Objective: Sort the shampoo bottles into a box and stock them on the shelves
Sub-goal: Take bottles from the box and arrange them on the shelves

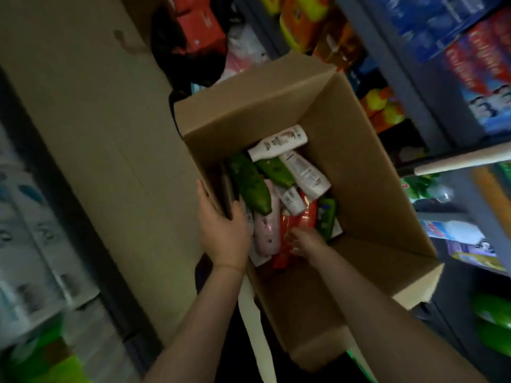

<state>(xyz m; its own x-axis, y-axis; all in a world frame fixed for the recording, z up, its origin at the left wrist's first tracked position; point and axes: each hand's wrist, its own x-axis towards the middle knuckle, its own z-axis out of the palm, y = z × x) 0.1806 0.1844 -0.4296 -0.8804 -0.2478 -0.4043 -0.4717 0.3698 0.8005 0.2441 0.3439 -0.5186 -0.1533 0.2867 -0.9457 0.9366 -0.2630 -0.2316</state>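
Down inside the box point(356, 167) the right hand point(305, 243) is reaching among loosely piled bottles point(279, 142), its grip hidden, while the left hand point(221, 230) is clamping the near-left wall; light, slick plastic probably wants a mid-body hold, with open room lying far-right beside the shelves point(414, 87).

The single head view looks steeply down, close above an open cardboard box point(345, 172) between shelves point(401, 87).
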